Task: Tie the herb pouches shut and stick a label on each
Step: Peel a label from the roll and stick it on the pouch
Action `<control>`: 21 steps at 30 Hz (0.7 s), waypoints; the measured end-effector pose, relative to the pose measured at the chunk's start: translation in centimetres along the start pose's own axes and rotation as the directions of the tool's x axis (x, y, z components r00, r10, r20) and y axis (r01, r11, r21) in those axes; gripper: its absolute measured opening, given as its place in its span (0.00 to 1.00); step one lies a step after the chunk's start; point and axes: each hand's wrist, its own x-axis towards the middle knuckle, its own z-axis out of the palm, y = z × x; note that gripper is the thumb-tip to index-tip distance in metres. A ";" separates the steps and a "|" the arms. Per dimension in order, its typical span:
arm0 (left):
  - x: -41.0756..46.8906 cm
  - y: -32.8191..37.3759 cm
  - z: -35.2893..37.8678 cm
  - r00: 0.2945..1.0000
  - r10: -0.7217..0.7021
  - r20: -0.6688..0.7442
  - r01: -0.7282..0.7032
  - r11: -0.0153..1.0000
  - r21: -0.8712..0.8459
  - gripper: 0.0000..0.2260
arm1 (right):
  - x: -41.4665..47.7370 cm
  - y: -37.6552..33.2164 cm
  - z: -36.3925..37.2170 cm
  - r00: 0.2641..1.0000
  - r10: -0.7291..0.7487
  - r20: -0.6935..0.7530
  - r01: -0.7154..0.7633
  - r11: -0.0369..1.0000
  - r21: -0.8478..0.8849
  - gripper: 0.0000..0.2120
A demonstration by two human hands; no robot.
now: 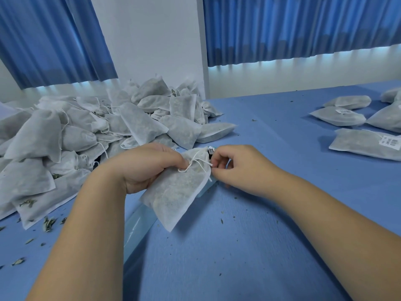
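Head view: tying looks under way; left hand (147,168) grips the pouch (180,198) neck, right hand (236,168) pinches the drawstring (196,163); next likely needs a snug pull, then labelling

- held pouch (178,192): white non-woven, green herbs inside, tilted, neck bunched and gripped in left hand (149,168)
- drawstring (196,164): white, looped at the neck, end reaching right hand (236,168) fingertips
- pouch pile (86,127): heaped left of and beyond left hand, strings loose
- labelled pouches (366,144): laid flat well right of right hand, white label (390,141) stuck on
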 end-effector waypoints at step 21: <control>0.1 -0.2 -0.3 0.998 -0.024 -0.052 0.024 1.000 0.006 0.17 | 0.5 -0.3 -0.8 0.984 0.176 -0.035 -0.171 0.978 0.124 0.11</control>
